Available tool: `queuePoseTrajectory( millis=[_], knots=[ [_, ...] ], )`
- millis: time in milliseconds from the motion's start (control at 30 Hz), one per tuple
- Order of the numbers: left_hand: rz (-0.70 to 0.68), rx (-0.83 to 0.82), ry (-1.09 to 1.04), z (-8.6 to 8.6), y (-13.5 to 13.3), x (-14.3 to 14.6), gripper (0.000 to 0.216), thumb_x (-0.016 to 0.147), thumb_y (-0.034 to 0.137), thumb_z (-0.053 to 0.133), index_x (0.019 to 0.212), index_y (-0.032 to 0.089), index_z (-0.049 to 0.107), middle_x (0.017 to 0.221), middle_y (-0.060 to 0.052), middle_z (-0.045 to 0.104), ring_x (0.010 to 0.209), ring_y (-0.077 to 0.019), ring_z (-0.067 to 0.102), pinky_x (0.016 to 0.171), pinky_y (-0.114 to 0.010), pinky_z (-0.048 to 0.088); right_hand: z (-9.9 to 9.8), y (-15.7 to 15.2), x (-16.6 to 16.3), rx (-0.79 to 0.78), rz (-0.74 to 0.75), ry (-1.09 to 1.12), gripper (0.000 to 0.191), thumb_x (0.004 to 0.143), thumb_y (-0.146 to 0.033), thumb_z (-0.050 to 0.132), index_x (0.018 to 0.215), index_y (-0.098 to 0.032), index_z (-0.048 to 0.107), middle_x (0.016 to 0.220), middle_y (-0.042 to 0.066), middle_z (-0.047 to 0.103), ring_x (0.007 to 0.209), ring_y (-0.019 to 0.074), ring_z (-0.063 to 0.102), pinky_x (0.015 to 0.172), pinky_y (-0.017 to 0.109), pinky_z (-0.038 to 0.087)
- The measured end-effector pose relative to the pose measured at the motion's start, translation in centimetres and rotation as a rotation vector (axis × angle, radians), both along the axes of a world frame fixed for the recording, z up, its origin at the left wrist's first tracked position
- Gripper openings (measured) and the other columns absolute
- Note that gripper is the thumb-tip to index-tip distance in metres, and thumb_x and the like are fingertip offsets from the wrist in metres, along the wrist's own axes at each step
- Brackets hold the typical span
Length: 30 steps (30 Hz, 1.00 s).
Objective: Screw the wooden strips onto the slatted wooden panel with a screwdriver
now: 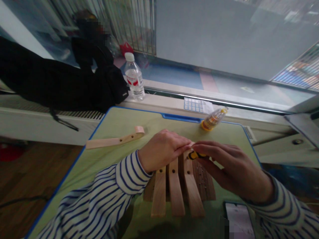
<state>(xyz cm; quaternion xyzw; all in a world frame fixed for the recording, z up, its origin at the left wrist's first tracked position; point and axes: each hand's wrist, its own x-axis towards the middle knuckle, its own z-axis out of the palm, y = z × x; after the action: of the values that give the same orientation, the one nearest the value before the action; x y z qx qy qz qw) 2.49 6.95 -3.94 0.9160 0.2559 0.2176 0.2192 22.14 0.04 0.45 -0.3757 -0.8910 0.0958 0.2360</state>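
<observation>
Three pale wooden slats (176, 192) with drilled holes lie side by side over a dark brown wooden board (206, 181). My left hand (164, 147) reaches across their far ends, its fingers together and closed on the end of the right-hand slat (193, 189). My right hand (231, 166) pinches a short yellow-and-black screwdriver (195, 154) over that same slat, just above its hole. The screwdriver's tip is hard to make out. Both hands nearly meet at the slat's far end, and my left hand covers the far parts of the other slats.
Another curved slat (117, 141) lies on the green table (104, 169) at left. A yellow-capped clear bottle (213, 119) stands at the back right, a phone (239, 219) at front right. A water bottle (135, 81) and black bag (109, 83) are by the window.
</observation>
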Motion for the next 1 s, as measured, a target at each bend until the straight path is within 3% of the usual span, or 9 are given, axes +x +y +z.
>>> queuePoseTrajectory(
  millis=[467, 800, 1000],
  knots=[
    [0.0, 0.002, -0.008, -0.3, 0.0, 0.1, 0.031, 0.095, 0.032, 0.038, 0.106, 0.022, 0.064, 0.1, -0.002, 0.069, 0.093, -0.0146, 0.063, 0.086, -0.028, 0.045, -1.1, -0.3, -0.2, 0.042, -0.08, 0.039, 0.034, 0.083, -0.016, 0.058, 0.115, -0.021, 0.049, 0.108, 0.004, 0.064, 0.089, 0.012, 0.063, 0.073, 0.024, 0.051],
    [-0.008, -0.012, -0.007, -0.3, 0.1, -0.2, 0.029, 0.094, 0.031, 0.04, 0.106, 0.021, 0.064, 0.097, -0.003, 0.07, 0.089, -0.014, 0.064, 0.082, -0.027, 0.046, 0.4, -0.2, -0.3, -0.07, 0.017, -0.019, 0.041, 0.086, -0.011, 0.05, 0.126, -0.017, 0.043, 0.124, 0.007, 0.057, 0.111, 0.0107, 0.054, 0.093, 0.023, 0.044],
    [-0.006, -0.007, 0.012, -0.3, 0.0, 0.0, 0.03, 0.095, 0.032, 0.038, 0.104, 0.022, 0.065, 0.096, -0.002, 0.069, 0.09, -0.0145, 0.063, 0.083, -0.028, 0.045, 0.6, -0.2, 0.1, -0.046, -0.02, -0.046, 0.034, 0.087, -0.014, 0.051, 0.121, -0.018, 0.047, 0.112, 0.005, 0.063, 0.095, 0.0079, 0.06, 0.08, 0.017, 0.048]
  ],
)
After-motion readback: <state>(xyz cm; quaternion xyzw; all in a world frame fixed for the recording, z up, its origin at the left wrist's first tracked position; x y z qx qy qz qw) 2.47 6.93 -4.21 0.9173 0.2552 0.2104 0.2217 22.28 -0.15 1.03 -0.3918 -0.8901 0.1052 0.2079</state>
